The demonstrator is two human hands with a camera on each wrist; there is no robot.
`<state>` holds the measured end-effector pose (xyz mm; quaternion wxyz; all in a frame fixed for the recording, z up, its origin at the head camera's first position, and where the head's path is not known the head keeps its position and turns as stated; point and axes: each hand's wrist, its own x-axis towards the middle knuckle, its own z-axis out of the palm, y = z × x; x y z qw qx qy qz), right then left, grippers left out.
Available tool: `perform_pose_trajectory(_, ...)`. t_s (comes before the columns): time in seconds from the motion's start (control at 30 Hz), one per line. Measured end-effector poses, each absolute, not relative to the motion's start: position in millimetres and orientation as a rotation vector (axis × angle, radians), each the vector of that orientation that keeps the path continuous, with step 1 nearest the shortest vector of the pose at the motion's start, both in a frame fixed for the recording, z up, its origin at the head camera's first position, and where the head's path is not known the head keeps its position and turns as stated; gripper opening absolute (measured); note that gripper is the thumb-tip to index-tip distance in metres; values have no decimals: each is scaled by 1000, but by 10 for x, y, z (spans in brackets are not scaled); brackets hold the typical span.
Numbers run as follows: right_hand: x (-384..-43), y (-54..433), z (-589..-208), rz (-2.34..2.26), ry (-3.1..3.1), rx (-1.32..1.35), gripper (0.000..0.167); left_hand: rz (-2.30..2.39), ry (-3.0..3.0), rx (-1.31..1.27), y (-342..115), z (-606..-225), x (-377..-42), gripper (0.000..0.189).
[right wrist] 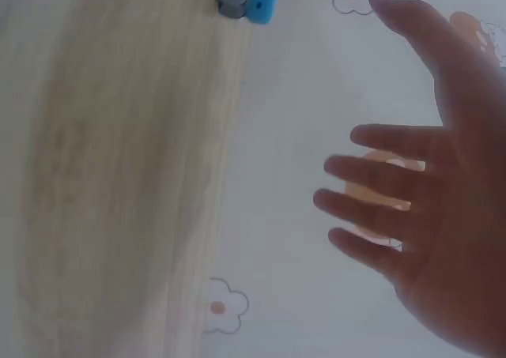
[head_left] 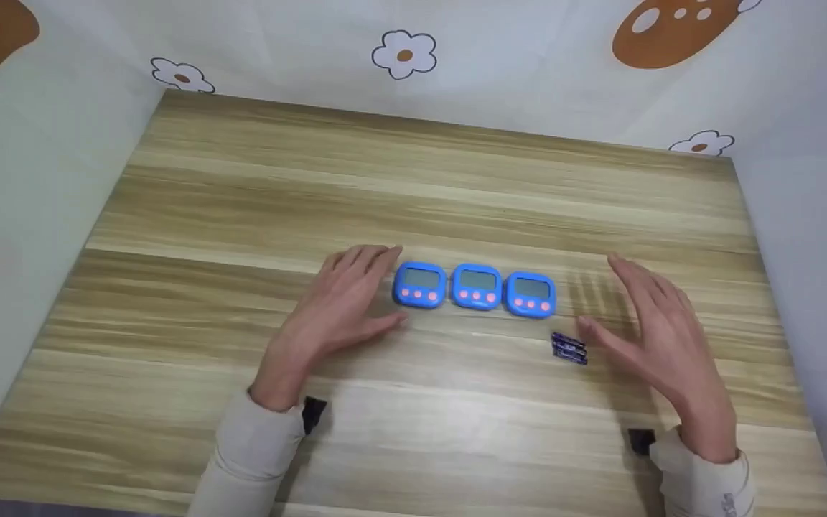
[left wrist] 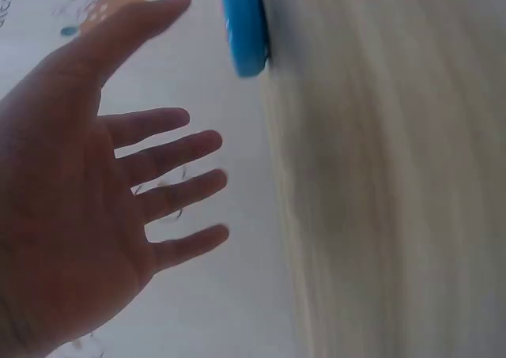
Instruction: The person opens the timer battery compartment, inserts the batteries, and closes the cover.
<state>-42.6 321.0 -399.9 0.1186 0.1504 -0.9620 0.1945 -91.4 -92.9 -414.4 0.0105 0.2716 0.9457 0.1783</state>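
Three blue digital timers with grey screens and pink buttons lie in a row on the table: a left timer [head_left: 421, 285], a middle timer [head_left: 477, 286] and a right timer [head_left: 530, 295]. Just left of the row is my left hand [head_left: 345, 301], fingers spread and holding nothing. In the left wrist view its palm [left wrist: 79, 208] faces the edge of a blue timer [left wrist: 247, 30]. My right hand [head_left: 665, 330] hovers at the right, fingers apart, nothing in it. Near its thumb lie several small dark batteries [head_left: 569, 348] side by side, below the right timer.
The wood-grain table [head_left: 385, 179] is bordered at the back and sides by pale cloth walls [head_left: 514, 64] printed with flowers and brown shapes. Black pieces [head_left: 313, 414] stick out from the beige sleeves [head_left: 248, 452] at both wrists.
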Motion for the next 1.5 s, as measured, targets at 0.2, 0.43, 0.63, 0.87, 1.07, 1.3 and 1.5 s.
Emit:
perform_pose_trajectory(0.2,-447,3021,-3951,672,-2669,621,65,587,2819,890,-743,-4167,-1132,89)
perform_pose_trajectory(0.43,-452,2897,-4012,720,-2649,704,57,543,2785,933,-662,-4184,-1205,74)
perform_pose_trajectory(0.63,-440,2856,-4075,739,-2641,748,50,508,2850,979,-630,-4195,-1201,66)
perform_pose_trajectory(0.87,-421,2675,-4029,810,-2648,789,57,701,2941,969,-540,-4093,-992,66)
perform_pose_trajectory(1.07,-377,2481,-4004,989,-2659,876,77,1004,2868,1104,-337,-4002,-758,68)
perform_pose_trajectory(1.3,-319,2427,-4053,1237,-2580,928,76,1155,2803,1276,-159,-4016,-619,68)
perform_pose_trajectory(1.5,-282,2481,-4080,1282,-2601,896,72,1140,2791,1279,-109,-4044,-585,68)
